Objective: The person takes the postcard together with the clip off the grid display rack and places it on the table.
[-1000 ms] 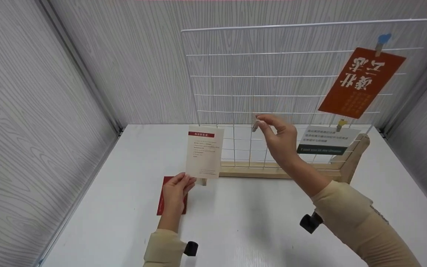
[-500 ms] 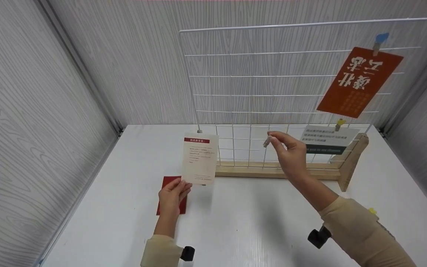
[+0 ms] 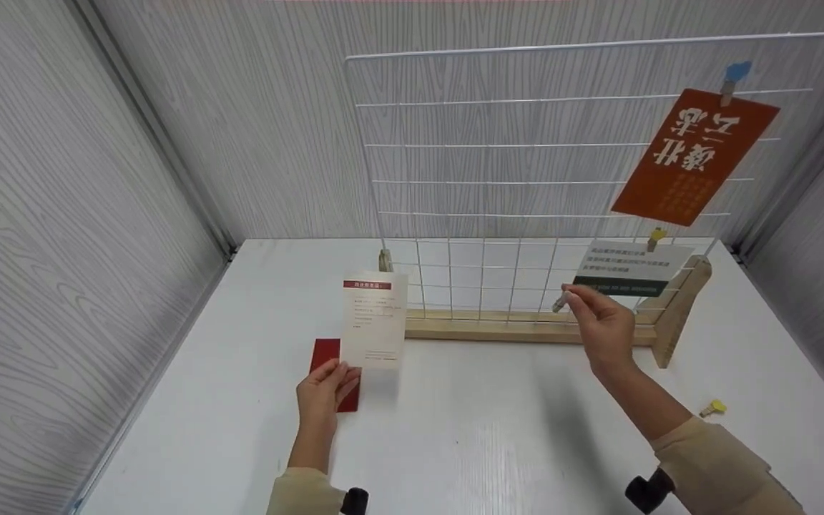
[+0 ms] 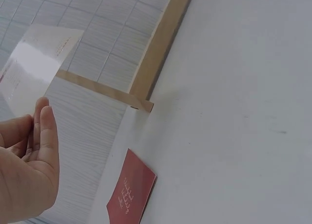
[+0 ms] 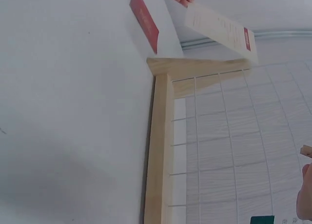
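My left hand (image 3: 320,393) pinches the lower left corner of a cream card (image 3: 373,325) with a red heading band, holding it upright in front of the grid's left end. In the left wrist view the card (image 4: 41,63) tilts and catches the light above the fingertips. My right hand (image 3: 605,329) pinches a small wooden clothespin (image 3: 559,303) between thumb and forefinger, in front of the lower right part of the grid. Only the end of this clothespin (image 5: 306,151) shows in the right wrist view. Below the cream card, a red card (image 3: 326,349) lies on the table, partly covered by the left hand.
A white wire grid (image 3: 483,146) stands in a wooden base (image 3: 483,330). On its right side hang an orange-red card (image 3: 698,157) under a blue clip (image 3: 738,71) and a white-and-green card (image 3: 634,268) under a yellow clip (image 3: 656,239). Another yellow clip (image 3: 714,407) lies on the table.
My right hand has moved right and down with the clothespin, away from the middle of the grid. My left hand has lowered the cream card and shifted it slightly left.
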A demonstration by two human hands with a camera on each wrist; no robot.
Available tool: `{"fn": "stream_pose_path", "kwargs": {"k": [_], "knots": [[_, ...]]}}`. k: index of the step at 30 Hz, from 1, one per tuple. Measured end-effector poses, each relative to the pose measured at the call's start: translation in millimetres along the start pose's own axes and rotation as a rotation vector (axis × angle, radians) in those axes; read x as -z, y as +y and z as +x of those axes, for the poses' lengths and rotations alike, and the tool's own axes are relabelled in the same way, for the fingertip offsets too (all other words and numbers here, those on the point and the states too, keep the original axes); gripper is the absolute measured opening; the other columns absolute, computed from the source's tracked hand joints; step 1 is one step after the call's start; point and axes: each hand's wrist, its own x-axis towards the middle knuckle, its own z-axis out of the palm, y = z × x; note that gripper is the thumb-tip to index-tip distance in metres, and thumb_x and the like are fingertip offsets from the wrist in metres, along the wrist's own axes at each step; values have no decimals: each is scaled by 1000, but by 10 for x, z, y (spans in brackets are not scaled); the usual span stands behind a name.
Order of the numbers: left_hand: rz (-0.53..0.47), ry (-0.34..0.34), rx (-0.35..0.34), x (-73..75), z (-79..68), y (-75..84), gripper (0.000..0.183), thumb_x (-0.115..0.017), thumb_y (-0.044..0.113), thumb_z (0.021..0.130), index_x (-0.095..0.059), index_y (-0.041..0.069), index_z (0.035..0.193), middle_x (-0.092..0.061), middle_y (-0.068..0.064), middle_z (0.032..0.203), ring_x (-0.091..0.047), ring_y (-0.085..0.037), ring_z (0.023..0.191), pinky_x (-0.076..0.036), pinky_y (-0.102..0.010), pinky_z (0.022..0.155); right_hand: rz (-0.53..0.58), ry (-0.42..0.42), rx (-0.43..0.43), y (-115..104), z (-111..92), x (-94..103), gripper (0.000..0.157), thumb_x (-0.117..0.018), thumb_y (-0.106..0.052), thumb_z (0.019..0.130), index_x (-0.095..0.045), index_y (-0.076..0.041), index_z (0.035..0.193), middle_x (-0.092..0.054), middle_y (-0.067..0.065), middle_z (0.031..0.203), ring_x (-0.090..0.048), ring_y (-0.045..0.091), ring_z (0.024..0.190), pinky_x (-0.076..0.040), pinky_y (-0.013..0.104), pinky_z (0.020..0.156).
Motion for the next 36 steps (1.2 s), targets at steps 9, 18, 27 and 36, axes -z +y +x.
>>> {"fn": "stream_pose_path", "kwargs": {"k": [9, 18, 27, 36], "knots": [[37, 57, 42, 91, -136, 18, 31, -71, 20, 69, -63, 8, 97, -59, -16, 96, -60, -26, 84, -49, -31, 71, -62, 75, -104, 453, -9, 409, 19, -60, -11, 81, -64, 0, 95, -62, 9, 99, -55, 12, 94, -42, 22, 81], [70, 92, 86, 225, -232, 125, 38, -68, 15, 74, -55, 1, 106, -59, -15, 96, -60, -23, 84, -48, -28, 73, -124, 131, -159, 1113, -60, 989, 26, -62, -18, 79, -64, -4, 101, -62, 5, 100, -55, 12, 95, -42, 14, 77], [81, 144, 83, 398, -318, 245, 36, -65, 15, 77, -53, 0, 106, -60, -13, 92, -60, -21, 84, -47, -27, 74, -168, 220, -313, 1446, -172, 1427, 37, -63, -30, 77, -62, -10, 107, -61, -1, 102, -53, 8, 96, -41, 11, 75], [84, 209, 117, 446, -464, 488, 34, -62, 12, 80, -51, -2, 109, -61, -7, 87, -61, -17, 82, -47, -26, 75, -219, 339, -378, 1750, -254, 1837, 38, -66, -34, 73, -64, -13, 104, -62, -5, 99, -52, 6, 96, -41, 8, 71]]}}
